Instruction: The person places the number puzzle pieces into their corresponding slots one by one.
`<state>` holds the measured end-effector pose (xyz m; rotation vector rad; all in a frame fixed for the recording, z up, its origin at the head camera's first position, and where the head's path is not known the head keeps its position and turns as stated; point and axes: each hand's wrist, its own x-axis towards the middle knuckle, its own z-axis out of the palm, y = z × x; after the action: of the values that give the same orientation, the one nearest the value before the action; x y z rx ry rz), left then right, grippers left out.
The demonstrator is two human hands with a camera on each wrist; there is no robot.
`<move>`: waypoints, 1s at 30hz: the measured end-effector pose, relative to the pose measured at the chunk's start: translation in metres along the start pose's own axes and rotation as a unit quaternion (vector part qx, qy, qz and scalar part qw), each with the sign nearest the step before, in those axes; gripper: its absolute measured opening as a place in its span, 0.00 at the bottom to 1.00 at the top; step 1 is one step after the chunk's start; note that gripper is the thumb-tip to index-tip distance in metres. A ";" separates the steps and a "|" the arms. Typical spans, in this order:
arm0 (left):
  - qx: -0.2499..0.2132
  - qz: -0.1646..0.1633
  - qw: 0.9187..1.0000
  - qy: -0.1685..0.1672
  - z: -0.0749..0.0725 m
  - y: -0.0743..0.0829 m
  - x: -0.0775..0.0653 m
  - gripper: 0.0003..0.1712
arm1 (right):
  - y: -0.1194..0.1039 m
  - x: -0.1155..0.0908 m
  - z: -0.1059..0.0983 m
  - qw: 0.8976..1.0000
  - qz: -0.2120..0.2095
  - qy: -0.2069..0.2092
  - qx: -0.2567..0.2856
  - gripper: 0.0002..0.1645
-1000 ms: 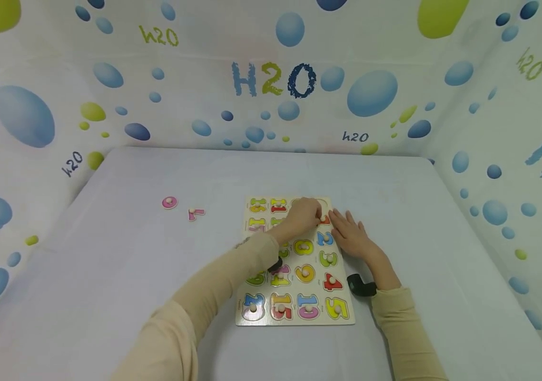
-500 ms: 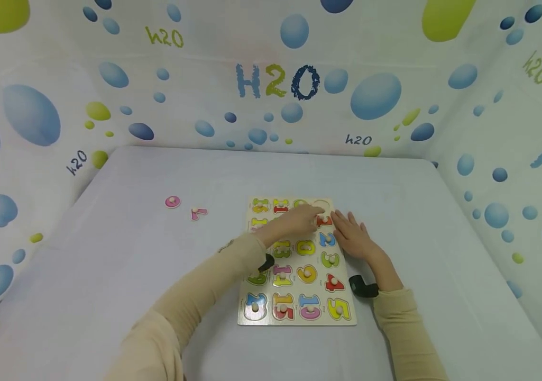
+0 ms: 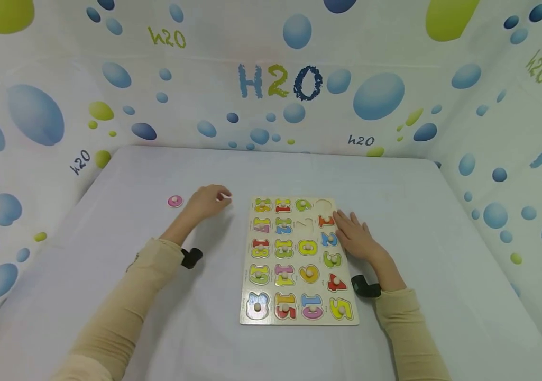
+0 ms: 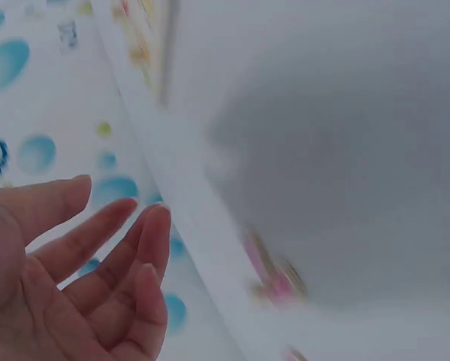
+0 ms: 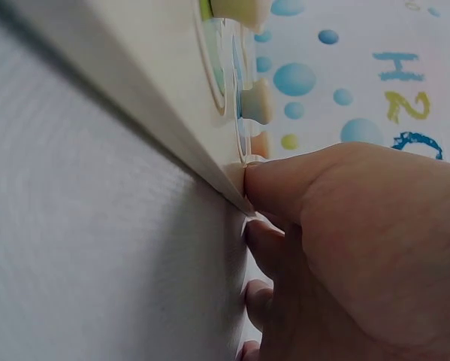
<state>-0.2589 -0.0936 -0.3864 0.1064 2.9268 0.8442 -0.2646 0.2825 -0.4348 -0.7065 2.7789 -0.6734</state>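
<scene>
My left hand (image 3: 208, 202) is over the table left of the puzzle board, fingers loosely bent and holding nothing. In the left wrist view, a blurred pink number piece (image 4: 276, 280) shaped like a 7 lies apart from the fingers; the hand hides it in the head view. Left of that hand lies a pink oval piece (image 3: 174, 201) with a knob. My right hand (image 3: 357, 237) rests at the right edge of the wooden number puzzle board (image 3: 251, 286). In the right wrist view, its thumb (image 5: 285, 184) touches the board's edge, with the other fingers lower, by the tabletop.
Knobbed number pieces fill most of the board, such as a red 4 (image 3: 336, 282) and a yellow 5 (image 3: 341, 309). Two recesses are bare: a round one (image 3: 324, 207) at the top right and a 7-shaped one (image 3: 304, 226). A patterned curtain (image 3: 194, 79) surrounds the white table (image 3: 394, 196).
My left hand has left the top of the board and moved left, to where the pink 7 was visible. The right hand stays at the board's edge.
</scene>
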 end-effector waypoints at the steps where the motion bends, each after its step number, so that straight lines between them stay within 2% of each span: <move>1: 0.006 -0.015 1.000 0.011 -0.006 -0.010 -0.003 0.17 | 0.000 0.000 0.000 1.000 0.000 0.000 0.001 0.31; 4: 0.024 -0.066 0.997 0.028 -0.017 -0.035 -0.010 0.19 | 0.001 -0.001 0.000 1.000 0.000 -0.002 -0.001 0.31; 7: 0.044 -0.105 0.993 0.028 -0.021 -0.049 -0.014 0.23 | 0.002 -0.002 0.001 1.000 0.002 -0.003 -0.001 0.31; 10: 0.065 -0.129 0.989 0.017 -0.019 -0.055 -0.013 0.25 | 0.004 -0.002 0.001 1.000 0.004 -0.003 0.002 0.31; 16: 0.130 -0.157 0.979 -0.013 -0.013 -0.057 -0.008 0.30 | 0.007 0.000 0.004 1.000 0.002 0.000 0.002 0.31; 24: 0.134 -0.141 0.981 -0.021 -0.012 -0.054 -0.008 0.24 | 0.005 0.002 0.004 1.000 -0.002 -0.001 0.002 0.31; 27: 0.149 -0.122 0.981 -0.019 -0.010 -0.051 -0.007 0.23 | 0.006 0.002 0.003 1.000 0.000 -0.002 -0.001 0.31; 30: 0.175 -0.086 0.981 0.000 -0.007 -0.047 -0.008 0.20 | 0.006 0.003 0.003 1.000 0.000 -0.003 -0.001 0.31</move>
<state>-0.2541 -0.1379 -0.4050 -0.1193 2.9961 0.3015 -0.2685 0.2846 -0.4402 -0.7088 2.7736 -0.6675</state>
